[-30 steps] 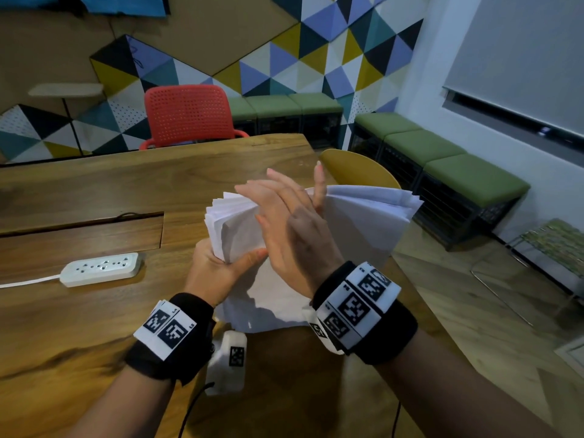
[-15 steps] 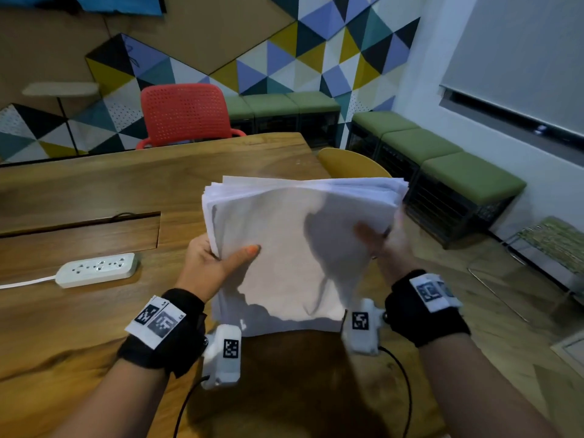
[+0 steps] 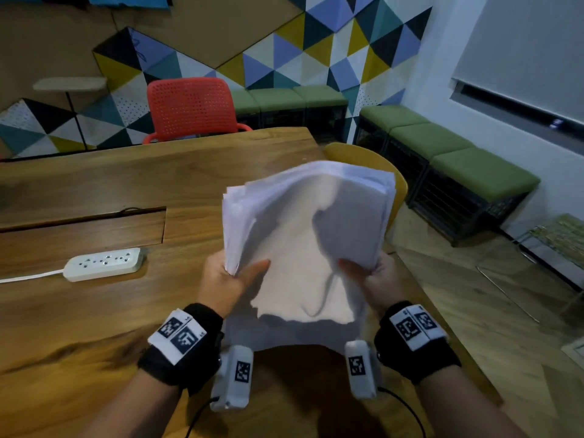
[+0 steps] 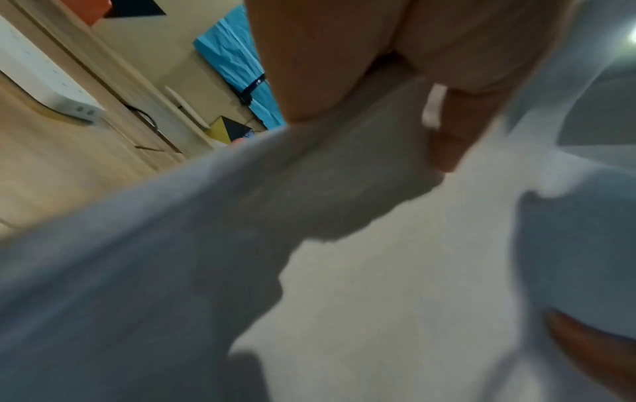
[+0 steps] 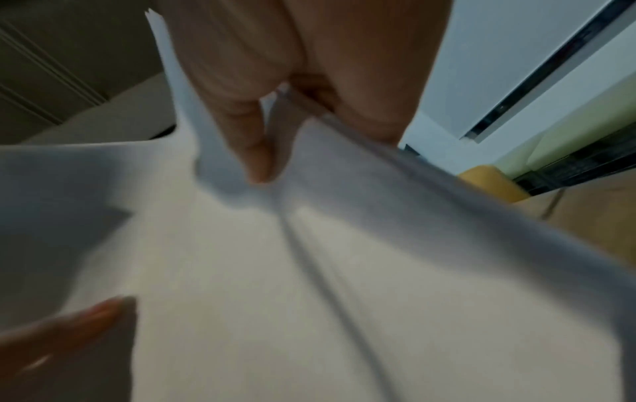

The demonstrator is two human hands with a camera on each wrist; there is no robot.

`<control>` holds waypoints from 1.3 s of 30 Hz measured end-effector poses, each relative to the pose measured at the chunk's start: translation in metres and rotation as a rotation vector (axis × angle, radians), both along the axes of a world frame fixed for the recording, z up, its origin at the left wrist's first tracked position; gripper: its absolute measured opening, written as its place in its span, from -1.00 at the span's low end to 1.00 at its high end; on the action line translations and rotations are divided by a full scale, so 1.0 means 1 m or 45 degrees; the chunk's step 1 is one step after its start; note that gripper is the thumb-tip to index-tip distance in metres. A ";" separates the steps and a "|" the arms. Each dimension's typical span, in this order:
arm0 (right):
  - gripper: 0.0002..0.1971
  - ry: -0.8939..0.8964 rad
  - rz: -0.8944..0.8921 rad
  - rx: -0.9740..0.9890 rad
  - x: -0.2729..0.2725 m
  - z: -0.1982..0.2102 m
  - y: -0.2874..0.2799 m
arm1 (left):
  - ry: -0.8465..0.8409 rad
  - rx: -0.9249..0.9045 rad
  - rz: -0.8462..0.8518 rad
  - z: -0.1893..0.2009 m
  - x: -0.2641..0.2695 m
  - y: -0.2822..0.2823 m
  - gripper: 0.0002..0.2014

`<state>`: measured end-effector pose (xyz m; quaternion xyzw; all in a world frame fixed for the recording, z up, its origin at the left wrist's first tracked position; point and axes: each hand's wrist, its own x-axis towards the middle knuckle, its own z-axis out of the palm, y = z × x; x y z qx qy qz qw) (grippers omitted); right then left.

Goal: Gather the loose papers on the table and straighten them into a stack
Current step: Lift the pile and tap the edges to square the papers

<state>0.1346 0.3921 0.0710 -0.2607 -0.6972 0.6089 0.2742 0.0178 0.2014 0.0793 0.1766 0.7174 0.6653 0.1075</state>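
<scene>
Papers (image 3: pixel 303 248) between both hands

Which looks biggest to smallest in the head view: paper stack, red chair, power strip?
1. paper stack, though it is nearest the camera
2. red chair, farther off
3. power strip

Left hand (image 3: pixel 226 284) and right hand (image 3: pixel 377 281) raised, thumbs forward, fingers curled behind.

The right hand (image 3: pixel 377 276), flat against the paper stack (image 3: pixel 308 248) a second ago, now grips its right edge lower down, and the sheets bow upward.
</scene>
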 end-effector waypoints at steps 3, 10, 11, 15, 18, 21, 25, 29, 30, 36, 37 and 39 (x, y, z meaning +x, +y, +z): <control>-0.83 0.110 -0.013 0.062 0.001 0.013 -0.005 | 0.040 0.112 0.060 0.009 -0.001 0.006 -0.83; -0.78 -0.036 0.088 -0.070 -0.003 -0.010 0.002 | -0.087 0.067 -0.023 -0.002 0.003 -0.001 -0.74; -0.79 -0.029 0.084 -0.061 -0.004 -0.009 0.000 | -0.036 0.037 0.025 -0.002 0.003 0.000 -0.76; -0.82 -0.046 0.079 -0.037 -0.004 -0.012 0.000 | 0.004 -0.003 0.014 -0.002 0.000 -0.004 -0.79; -0.77 -0.207 0.152 -0.071 -0.001 -0.028 -0.001 | -0.130 -0.035 -0.090 -0.014 0.001 -0.009 -0.76; -0.75 -0.193 0.134 -0.058 -0.001 -0.028 -0.001 | -0.128 -0.048 -0.033 -0.017 -0.003 -0.010 -0.87; -0.72 -0.173 0.091 -0.060 -0.003 -0.029 0.000 | -0.149 -0.041 -0.055 -0.018 -0.002 -0.012 -0.90; -0.71 -0.467 0.142 -0.058 0.000 -0.047 -0.002 | -0.255 -0.083 -0.147 -0.027 0.000 -0.012 -0.82; -0.72 -0.483 0.141 -0.046 0.000 -0.050 -0.001 | -0.203 -0.131 -0.114 -0.027 -0.002 -0.011 -0.85; -0.82 -0.172 0.044 -0.066 0.000 -0.027 0.009 | -0.104 0.030 0.036 -0.017 -0.009 -0.012 -0.87; -0.76 -0.070 0.057 -0.133 0.006 -0.024 0.015 | -0.150 0.095 0.047 -0.015 -0.010 -0.012 -0.87; -0.49 0.150 0.085 -0.401 0.017 -0.021 0.026 | -0.275 0.258 -0.045 -0.015 -0.014 -0.013 -0.81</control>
